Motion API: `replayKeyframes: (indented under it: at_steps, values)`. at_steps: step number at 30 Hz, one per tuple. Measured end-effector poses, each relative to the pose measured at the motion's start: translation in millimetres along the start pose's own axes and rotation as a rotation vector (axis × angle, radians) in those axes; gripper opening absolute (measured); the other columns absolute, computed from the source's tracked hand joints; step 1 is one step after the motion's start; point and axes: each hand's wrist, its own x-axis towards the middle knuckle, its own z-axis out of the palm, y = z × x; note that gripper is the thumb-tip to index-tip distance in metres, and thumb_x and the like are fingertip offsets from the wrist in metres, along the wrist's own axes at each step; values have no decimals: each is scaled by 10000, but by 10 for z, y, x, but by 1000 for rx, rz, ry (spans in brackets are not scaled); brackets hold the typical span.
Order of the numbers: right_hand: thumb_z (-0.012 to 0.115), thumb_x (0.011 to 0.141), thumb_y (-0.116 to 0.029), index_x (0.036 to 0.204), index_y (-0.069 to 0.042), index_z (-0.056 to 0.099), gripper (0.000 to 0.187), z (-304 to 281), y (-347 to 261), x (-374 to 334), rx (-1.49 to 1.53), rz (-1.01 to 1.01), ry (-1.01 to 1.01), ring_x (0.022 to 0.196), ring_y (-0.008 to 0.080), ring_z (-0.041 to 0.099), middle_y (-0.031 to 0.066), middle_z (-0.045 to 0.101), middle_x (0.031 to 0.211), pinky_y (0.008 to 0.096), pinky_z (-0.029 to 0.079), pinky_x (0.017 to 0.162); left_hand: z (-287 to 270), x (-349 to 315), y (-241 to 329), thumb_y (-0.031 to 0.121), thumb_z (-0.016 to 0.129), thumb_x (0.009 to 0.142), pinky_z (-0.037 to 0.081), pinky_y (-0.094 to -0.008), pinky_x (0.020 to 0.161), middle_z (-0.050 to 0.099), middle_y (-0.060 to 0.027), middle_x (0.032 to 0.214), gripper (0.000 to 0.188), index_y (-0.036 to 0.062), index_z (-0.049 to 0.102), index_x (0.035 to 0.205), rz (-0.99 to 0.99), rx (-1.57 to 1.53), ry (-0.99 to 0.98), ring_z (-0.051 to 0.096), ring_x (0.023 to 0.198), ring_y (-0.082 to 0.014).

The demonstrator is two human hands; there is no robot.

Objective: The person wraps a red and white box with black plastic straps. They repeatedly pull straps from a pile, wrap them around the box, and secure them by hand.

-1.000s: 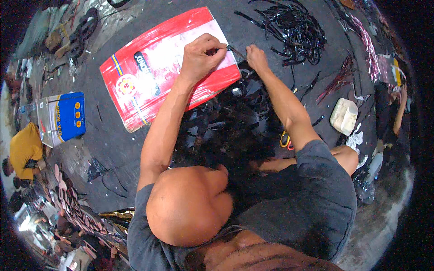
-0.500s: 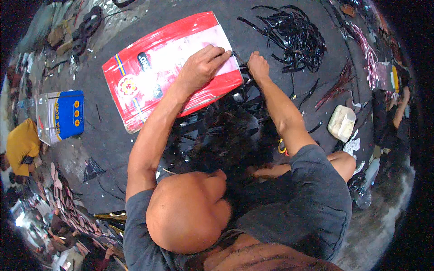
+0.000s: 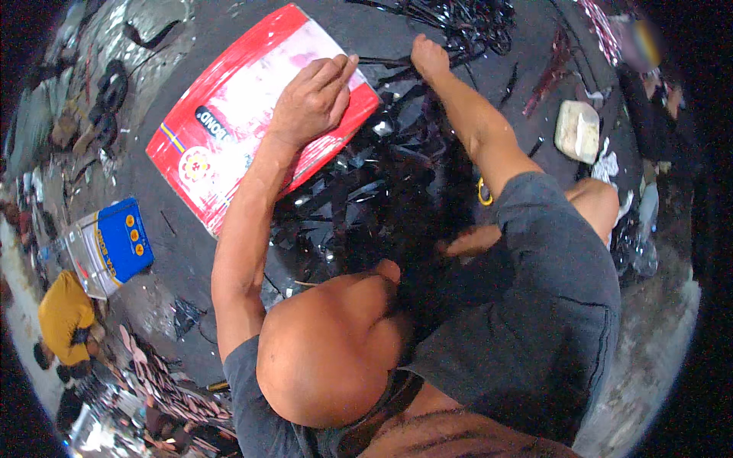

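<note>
My left hand [image 3: 311, 101] rests on a glossy red and white panel [image 3: 248, 91] with a flower emblem, its thumb and fingers pinched at the panel's right side. A thin black strip [image 3: 384, 61] stretches from those fingertips to my right hand [image 3: 431, 58], which is closed in a fist around it. The strip's ends are hidden in my fingers. Under and beside my right forearm, shiny black strips [image 3: 374, 172] lie heaped on the dark floor in front of me. Another tangle of black strips [image 3: 477, 27] lies just beyond my right hand.
A blue and silver tin [image 3: 126, 238] stands at left, near a person in yellow [image 3: 66, 317]. Pinkish pieces [image 3: 172, 378] are heaped at lower left. To the right sit an off-white block-like object [image 3: 577, 131] and reddish strands [image 3: 551, 72]. A yellow ring [image 3: 483, 192] lies below my right forearm.
My hands have moved farther apart, with more of the black strip showing between them. The whole view has turned and shifted, so the panel appears more tilted and farther left.
</note>
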Motion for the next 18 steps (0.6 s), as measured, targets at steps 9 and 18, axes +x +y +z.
replayKeyframes:
  at_steps: [9,18]
  values:
    - [539,1005,-330,1003,-25,669,331,-1475,1060,954,382,597,1045,1012,413,638,218,693,1020,507,487,898,15,16,19,168,705,837,543,-371,885,665,-118,1190,467,21,652,1277,25,70,24,647,978,-271]
    - [703,846,-605,1242,15,664,736,-917,-208,-1102,171,312,-638,1206,392,633,247,661,1271,475,509,1003,-52,20,147,166,724,832,548,-374,861,669,-120,1162,404,58,692,1220,-114,38,99,658,995,-285]
